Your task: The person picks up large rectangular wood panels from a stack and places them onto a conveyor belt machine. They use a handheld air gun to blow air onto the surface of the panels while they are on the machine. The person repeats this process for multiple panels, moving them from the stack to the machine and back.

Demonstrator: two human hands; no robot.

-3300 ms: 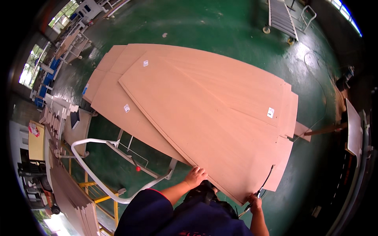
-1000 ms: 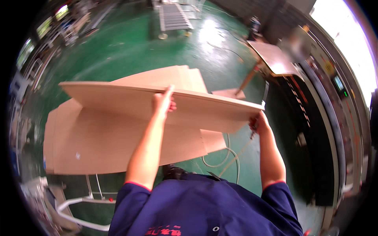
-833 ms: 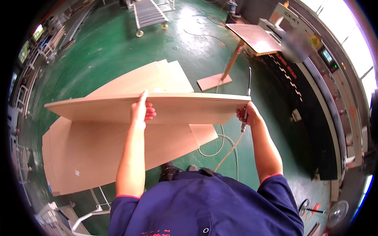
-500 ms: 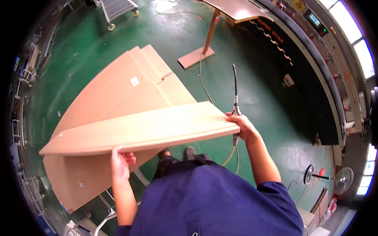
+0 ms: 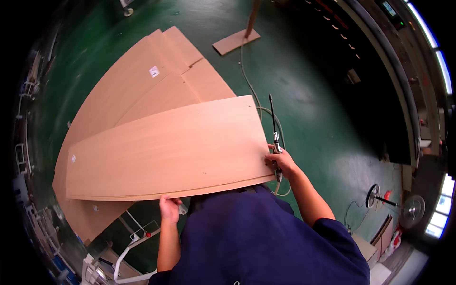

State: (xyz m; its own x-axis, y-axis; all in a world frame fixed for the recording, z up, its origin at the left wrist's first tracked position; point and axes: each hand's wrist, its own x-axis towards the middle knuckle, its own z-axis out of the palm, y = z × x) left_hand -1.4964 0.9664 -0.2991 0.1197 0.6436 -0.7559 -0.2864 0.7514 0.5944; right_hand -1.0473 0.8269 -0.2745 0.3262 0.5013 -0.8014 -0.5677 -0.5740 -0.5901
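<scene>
A long wooden panel [image 5: 166, 147] with a label at its left end lies across the front of my body, its broad face turned up. My left hand [image 5: 169, 209] grips its near edge from below, fingers partly hidden under the board. At the panel's right end my right hand [image 5: 283, 162] holds an air blow gun [image 5: 276, 138], its thin black nozzle pointing away from me, while the fingertips also rest on the board. Beneath and beyond lie more large wooden panels [image 5: 142, 71], stacked unevenly, one with a white label.
A pale hose [image 5: 243, 66] runs over the green floor [image 5: 304, 118] to the blow gun. Beyond stands a post on a flat wooden base [image 5: 236, 42]. A long dark machine [image 5: 365, 90] lines the right side. White metal tubing [image 5: 118, 266] sits at lower left.
The panel has tipped so that its broad face shows more, and its near edge has come closer to my body. My left hand has shifted right along that edge.
</scene>
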